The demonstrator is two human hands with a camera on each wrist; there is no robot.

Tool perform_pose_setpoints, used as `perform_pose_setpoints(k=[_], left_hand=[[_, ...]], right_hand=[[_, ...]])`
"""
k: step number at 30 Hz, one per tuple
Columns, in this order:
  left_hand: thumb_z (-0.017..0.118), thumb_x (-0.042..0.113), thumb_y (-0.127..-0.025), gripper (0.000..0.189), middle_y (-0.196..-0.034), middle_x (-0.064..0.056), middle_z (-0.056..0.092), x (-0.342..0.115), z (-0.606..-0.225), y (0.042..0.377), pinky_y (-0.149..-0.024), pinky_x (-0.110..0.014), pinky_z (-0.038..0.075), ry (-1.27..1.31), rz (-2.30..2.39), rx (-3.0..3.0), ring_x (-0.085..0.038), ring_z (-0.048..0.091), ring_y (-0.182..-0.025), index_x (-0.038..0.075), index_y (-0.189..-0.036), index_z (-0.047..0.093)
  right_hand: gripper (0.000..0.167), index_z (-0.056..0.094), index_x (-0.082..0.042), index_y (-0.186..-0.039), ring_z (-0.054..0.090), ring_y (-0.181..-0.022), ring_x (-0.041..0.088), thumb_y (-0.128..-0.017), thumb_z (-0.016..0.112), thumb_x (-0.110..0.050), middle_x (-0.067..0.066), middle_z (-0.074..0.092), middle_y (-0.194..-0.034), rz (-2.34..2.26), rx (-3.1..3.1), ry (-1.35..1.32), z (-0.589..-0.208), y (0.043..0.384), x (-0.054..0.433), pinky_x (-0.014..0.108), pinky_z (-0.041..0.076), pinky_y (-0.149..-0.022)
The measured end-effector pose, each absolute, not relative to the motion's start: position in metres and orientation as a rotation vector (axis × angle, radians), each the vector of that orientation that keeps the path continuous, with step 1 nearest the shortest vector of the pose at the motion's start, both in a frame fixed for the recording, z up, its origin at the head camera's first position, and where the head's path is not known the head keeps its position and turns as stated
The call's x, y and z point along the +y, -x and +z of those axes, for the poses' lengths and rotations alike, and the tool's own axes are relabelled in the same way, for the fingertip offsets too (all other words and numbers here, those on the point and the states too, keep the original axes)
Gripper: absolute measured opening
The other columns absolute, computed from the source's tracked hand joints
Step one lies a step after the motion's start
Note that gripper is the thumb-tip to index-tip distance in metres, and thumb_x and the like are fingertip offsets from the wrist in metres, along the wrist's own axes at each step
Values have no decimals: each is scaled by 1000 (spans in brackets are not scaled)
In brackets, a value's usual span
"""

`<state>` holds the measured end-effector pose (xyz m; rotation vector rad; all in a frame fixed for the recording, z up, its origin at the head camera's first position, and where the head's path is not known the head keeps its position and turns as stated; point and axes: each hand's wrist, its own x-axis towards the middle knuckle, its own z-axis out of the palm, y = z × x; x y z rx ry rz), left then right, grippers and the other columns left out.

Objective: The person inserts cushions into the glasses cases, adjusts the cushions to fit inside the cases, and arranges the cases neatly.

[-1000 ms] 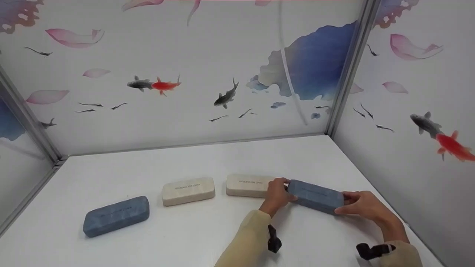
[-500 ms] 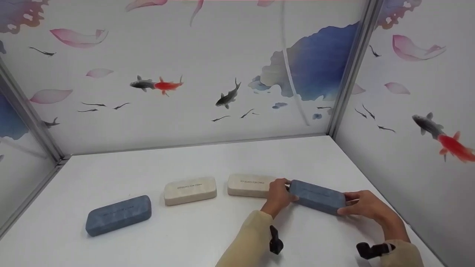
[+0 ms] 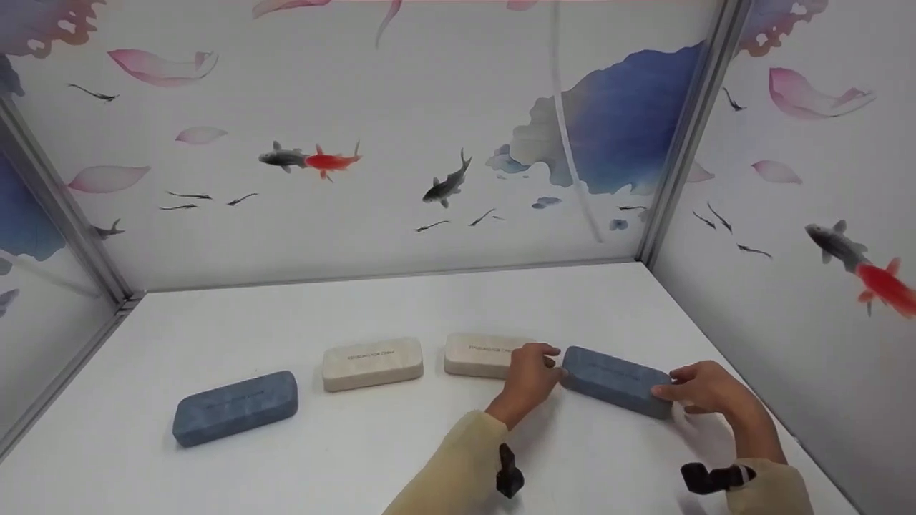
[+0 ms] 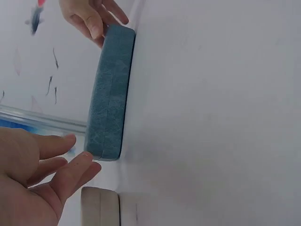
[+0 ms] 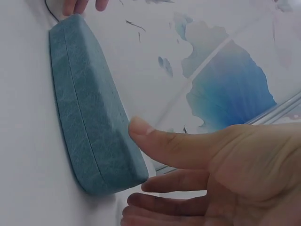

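Observation:
A blue glasses case [image 3: 615, 383] lies flat on the white table at the right, slightly slanted. By its left end is my left hand [image 3: 528, 379], fingers loosely spread; in the left wrist view a fingertip lies close to the corner of the case [image 4: 108, 94]. At the opposite end is my right hand [image 3: 705, 390]. In the right wrist view its thumb [image 5: 164, 143] is by the top edge and the fingers extend past the end, not gripping. Behind my left hand, a cream glasses case [image 3: 476, 356] is partly hidden.
A second cream glasses case [image 3: 372, 365] and another blue glasses case [image 3: 236, 409] lie to the left, making a shallow arc. White printed panels [image 3: 386, 236] enclose the table [image 3: 322, 458] at the back and sides.
Both hands have loosened from the ends of the right blue case; the left has drawn back slightly to the left. The case stays on the table. The head view has shifted a little.

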<state>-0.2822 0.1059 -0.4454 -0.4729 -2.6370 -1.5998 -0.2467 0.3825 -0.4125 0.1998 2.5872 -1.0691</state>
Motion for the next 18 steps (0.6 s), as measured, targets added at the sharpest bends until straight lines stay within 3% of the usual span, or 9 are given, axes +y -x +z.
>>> perform_pose_setpoints(k=[7,12,18], left_hand=[[66,-2,-92,27,-100,-14,74,59,-443,274,-71,-23,58,490,-1673,-2594,-12,70,-85,-2,-118,70],[61,1,-93,30,-101,-17,73,25,-436,273,-71,-25,60,505,-1706,-2575,-18,71,-88,-5,-123,66],[60,9,-97,30,-107,-18,73,-14,-426,280,-70,-28,60,489,-1546,-2568,-24,72,-91,-2,-125,66]], right_hand=[[76,43,15,-142,41,-133,57,-97,61,-44,40,41,-145,-926,2815,-118,-404,247,359,63,43,-104],[69,46,12,-141,39,-134,58,-100,58,-42,41,41,-145,-890,2929,26,-405,247,337,65,41,-105],[75,41,8,-147,32,-141,56,-99,59,-46,38,37,-150,-988,2995,162,-415,251,317,66,35,-111]])
